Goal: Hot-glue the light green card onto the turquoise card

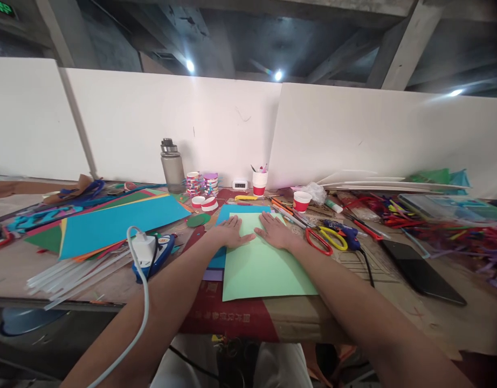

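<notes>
A light green sheet of paper [264, 269] lies in front of me, partly over a blue sheet [248, 209] and a strip of purple paper [213, 275]. My left hand [232, 233] rests flat on the green sheet's upper left part, fingers stretched out and thumb pointing inward. On its upper right part lies my right hand [275, 231], also flat with the fingers extended. The two thumbs come close to each other without touching. Neither hand grasps anything. Red- and yellow-handled scissors [319, 240] lie just right of my right hand.
Left are coloured sheets [123, 221], glue sticks [78, 277] and a power strip [161, 253] whose white cable crosses my left forearm. A bottle [172, 170] and paper cups [260, 183] stand behind. Right lie a glue gun [343, 231], a black phone or tablet [422, 272] and pipe cleaners [467, 237].
</notes>
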Available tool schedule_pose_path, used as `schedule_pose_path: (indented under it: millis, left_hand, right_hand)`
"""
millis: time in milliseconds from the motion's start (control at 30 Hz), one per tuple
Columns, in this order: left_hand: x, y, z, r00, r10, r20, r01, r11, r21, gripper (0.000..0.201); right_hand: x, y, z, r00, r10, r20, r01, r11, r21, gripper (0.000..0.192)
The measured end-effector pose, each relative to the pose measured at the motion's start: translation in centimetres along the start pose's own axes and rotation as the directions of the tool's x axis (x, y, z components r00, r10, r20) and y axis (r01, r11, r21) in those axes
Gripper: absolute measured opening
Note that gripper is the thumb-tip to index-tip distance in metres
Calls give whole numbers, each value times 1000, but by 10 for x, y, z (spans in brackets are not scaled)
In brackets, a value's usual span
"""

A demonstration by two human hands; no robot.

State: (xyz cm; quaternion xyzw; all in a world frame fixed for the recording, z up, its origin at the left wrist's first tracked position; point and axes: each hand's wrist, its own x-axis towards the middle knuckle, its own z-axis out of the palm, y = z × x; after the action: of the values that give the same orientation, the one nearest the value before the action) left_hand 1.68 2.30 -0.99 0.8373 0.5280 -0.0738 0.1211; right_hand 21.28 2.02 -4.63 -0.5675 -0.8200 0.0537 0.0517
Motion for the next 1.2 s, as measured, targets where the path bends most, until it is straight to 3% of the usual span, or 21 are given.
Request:
schedule_pose_path:
  millis: [67,200,233,333,433,700,867,1000,1067,1133,1200]
  left_hand:
    - [1,-1,-1,999,5,-34,-4,999,38,92]
    - [9,5,2,944,84,-319,-33,986,161,76]
    - [13,7,5,933,114,-341,-56,983,176,75]
    - [23,11,13,968,125,-216,-94,985,147,79]
    - [28,12,19,986,79,-144,-64,992,105,86]
    - [26,11,19,983,60,-176,-47,996,74,88]
    - [24,10,23,979,70,-190,-59,996,65,87]
    - [22,3,17,968,106,-226,-97,994,49,78]
    - [22,-6,12,954,28,-300,-28,1000,5,74]
    - [21,-15,9,922,-151,-357,134,988,-74,74]
    - [21,-22,10,885,-313,-344,282,949,-137,80]
  right_hand:
    - [1,1,1,1000,2,0,-2,1000,2,83]
    - [3,1,-1,999,-21,-28,21,1000,-21,80]
    - [4,1,-2,998,-36,-52,34,998,-44,78]
    - [5,3,-3,996,-39,-81,30,993,-111,72]
    - [6,5,-1,1000,11,-6,-12,995,-98,72]
    - [8,6,-1,999,34,7,-34,996,-81,72]
    - [2,3,1,997,-12,-81,2,993,-116,76]
    - [-5,2,3,1000,12,-17,-13,998,-60,78]
    - [-6,-2,1,999,35,23,-34,999,-41,78]
    - [-3,-11,-2,995,94,45,-92,995,-37,76]
    - [3,-24,-4,986,158,57,-156,987,-40,74]
